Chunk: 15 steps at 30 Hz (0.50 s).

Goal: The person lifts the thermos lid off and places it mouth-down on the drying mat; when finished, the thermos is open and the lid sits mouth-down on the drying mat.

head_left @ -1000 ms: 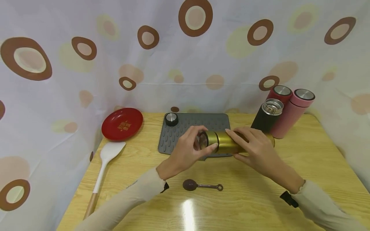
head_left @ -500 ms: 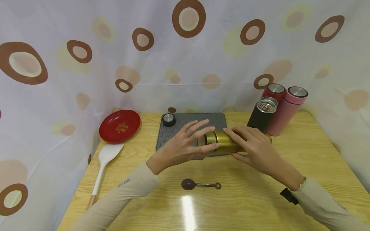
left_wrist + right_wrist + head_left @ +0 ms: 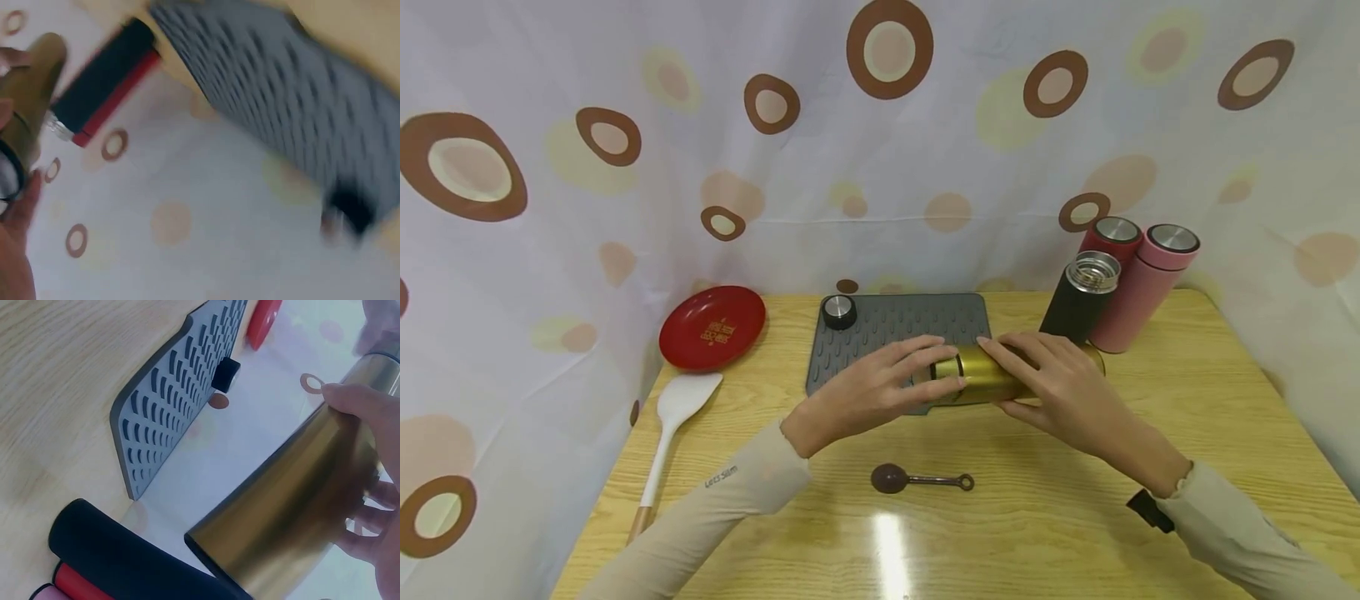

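A gold thermos [image 3: 979,377] lies sideways over the front edge of the grey drying mat [image 3: 917,321], its capped end to the left. My right hand [image 3: 1063,379] grips the body from above, thumb below and fingers across the top; in the right wrist view the gold thermos [image 3: 281,506] shows its base. At the capped end, my left hand [image 3: 880,383] holds the cap [image 3: 946,367] between thumb and fingers. The palm hides part of the cap's end. Motion blurs the left wrist view, where the gold thermos [image 3: 28,94] sits at the left edge.
A black thermos [image 3: 1075,304] without its lid stands at the right, beside a pink thermos [image 3: 1138,296] and a red one [image 3: 1093,243]. A black lid [image 3: 839,312] rests on the mat. Around are a red plate [image 3: 715,329], a white spatula [image 3: 681,402] and a brown spoon [image 3: 890,478].
My left hand loosened and spread its fingers off the cap, turning at the wrist, then closed on it again. The right hand kept its grip. The head view shifted slightly.
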Each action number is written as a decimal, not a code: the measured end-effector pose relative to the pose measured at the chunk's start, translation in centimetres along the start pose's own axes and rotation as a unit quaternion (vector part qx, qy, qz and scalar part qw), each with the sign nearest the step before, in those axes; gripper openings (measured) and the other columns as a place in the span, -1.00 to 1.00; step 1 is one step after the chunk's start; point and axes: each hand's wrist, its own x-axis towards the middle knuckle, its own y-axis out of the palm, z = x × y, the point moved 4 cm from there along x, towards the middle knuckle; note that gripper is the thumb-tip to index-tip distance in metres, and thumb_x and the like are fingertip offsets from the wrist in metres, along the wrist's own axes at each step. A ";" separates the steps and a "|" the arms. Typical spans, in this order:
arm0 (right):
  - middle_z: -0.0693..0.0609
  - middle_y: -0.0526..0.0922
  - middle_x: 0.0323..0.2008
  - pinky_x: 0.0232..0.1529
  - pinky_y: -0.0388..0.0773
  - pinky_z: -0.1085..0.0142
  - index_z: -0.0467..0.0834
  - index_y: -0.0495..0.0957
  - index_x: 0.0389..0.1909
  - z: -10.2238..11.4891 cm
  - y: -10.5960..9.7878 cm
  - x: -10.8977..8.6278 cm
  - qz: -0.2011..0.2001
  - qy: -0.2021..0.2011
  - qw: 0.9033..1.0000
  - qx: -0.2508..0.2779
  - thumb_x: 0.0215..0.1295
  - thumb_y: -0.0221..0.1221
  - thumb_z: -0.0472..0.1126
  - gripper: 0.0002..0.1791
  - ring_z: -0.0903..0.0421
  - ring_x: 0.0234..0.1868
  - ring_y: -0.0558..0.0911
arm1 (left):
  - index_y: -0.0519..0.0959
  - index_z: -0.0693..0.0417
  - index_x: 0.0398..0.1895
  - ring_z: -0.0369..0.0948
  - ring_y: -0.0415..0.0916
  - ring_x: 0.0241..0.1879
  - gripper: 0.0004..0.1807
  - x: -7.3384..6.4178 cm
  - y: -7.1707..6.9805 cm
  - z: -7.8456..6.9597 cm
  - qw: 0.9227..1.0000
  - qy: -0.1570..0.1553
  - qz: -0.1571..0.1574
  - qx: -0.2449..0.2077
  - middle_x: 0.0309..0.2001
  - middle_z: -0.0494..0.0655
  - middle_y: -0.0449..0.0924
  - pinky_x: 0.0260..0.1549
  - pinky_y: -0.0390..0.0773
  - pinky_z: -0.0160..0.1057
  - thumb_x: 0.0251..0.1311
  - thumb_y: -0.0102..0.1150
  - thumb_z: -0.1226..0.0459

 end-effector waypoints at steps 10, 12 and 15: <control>-0.23 0.64 0.08 -0.04 0.67 -0.16 -0.16 0.46 0.46 0.4 0.6 0.1 -0.010 0.009 1.000 0.010 0.48 0.12 0.28 -0.24 -0.25 -0.03 0.68 | 0.33 0.18 0.39 -0.21 0.59 -0.24 -0.20 0.1 0.9 0.3 0.960 -0.216 -0.022 -0.180 0.14 0.12 0.52 -0.31 0.65 -0.40 0.23 0.52 0.06; -0.24 0.64 0.08 -0.06 0.67 -0.16 -0.16 0.45 0.47 0.1 0.5 0.1 -0.013 0.011 1.000 0.013 0.31 0.43 0.16 -0.18 -0.26 -0.04 0.68 | 0.23 0.05 0.49 -0.12 0.60 0.03 -0.04 0.2 1.0 0.3 0.971 -0.186 -0.004 -0.149 0.34 0.18 0.38 -0.09 0.69 -0.28 0.14 0.57 -0.04; -0.25 0.65 0.08 -0.10 0.68 -0.15 -0.17 0.45 0.47 -0.4 0.5 0.1 -0.012 0.018 1.000 0.018 0.17 0.55 0.09 -0.10 -0.26 -0.05 0.69 | 0.03 -0.25 0.61 0.06 0.34 0.44 0.14 0.1 1.0 0.1 0.993 -0.104 0.022 -0.060 0.56 0.20 0.06 0.33 0.52 -0.05 0.07 0.55 -0.19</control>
